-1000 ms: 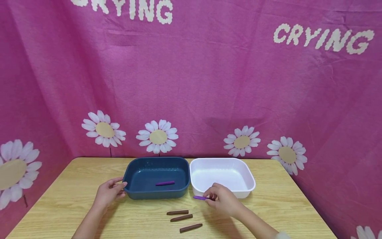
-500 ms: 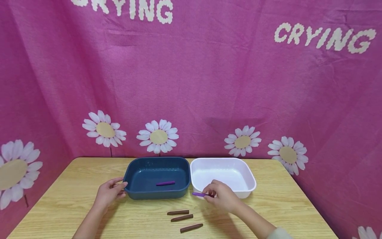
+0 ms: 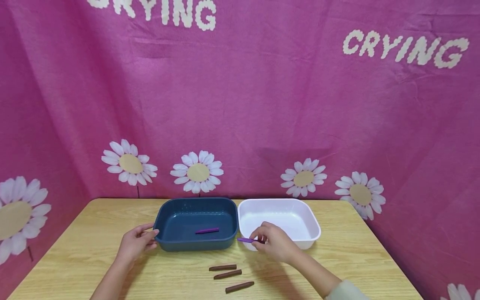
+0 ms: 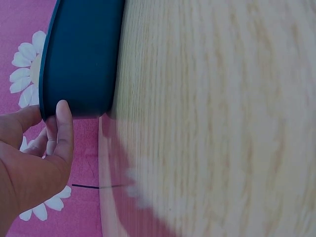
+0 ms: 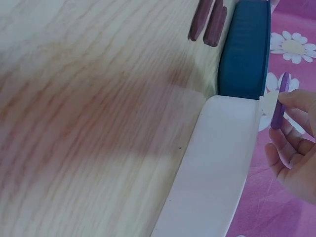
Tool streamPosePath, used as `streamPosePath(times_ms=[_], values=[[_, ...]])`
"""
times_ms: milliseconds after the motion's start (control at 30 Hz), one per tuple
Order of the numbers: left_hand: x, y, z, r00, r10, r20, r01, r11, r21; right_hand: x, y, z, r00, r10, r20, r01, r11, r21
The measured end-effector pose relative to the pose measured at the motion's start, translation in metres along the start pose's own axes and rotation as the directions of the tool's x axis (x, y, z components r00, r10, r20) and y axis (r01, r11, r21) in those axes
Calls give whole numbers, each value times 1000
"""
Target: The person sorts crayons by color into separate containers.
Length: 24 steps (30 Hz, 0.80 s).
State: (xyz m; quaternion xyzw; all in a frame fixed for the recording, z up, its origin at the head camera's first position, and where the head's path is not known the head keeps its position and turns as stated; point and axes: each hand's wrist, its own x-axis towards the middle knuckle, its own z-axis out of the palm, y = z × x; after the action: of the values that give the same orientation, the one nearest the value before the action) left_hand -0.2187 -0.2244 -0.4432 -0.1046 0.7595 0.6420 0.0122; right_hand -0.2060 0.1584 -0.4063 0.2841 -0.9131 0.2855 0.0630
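Note:
My left hand (image 3: 136, 243) pinches the left end of a dark blue plastic basin (image 3: 195, 246) between thumb and fingers; the left wrist view shows the grip at the rim. Inside that basin lies one purple crayon (image 3: 207, 231). A second purple crayon (image 5: 277, 117) is pinched in the fingertips of my right hand (image 3: 276, 243), with part of it hidden by the fingers in the head view. This hand is up over the front rim of a white basin (image 3: 315, 233), and the crayon's tip points left toward the blue one.
Three brown crayons (image 3: 227, 274) lie on the wooden table (image 3: 180, 279) in front of the basins. The basins stand side by side near the table's back edge. Behind them hangs a pink cloth (image 3: 247, 104) with printed daisies.
My right hand has risen and shifted slightly left with the purple crayon, from in front of the white basin to over its front rim. The left hand stays on the blue basin.

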Motion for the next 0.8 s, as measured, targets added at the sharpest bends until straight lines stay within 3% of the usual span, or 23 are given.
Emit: streamPosePath(times_ms=[800], values=[[-1, 1, 0, 1000, -3, 16, 3, 1000, -12, 24, -6, 2, 1000, -10, -1, 10, 1000, -1]])
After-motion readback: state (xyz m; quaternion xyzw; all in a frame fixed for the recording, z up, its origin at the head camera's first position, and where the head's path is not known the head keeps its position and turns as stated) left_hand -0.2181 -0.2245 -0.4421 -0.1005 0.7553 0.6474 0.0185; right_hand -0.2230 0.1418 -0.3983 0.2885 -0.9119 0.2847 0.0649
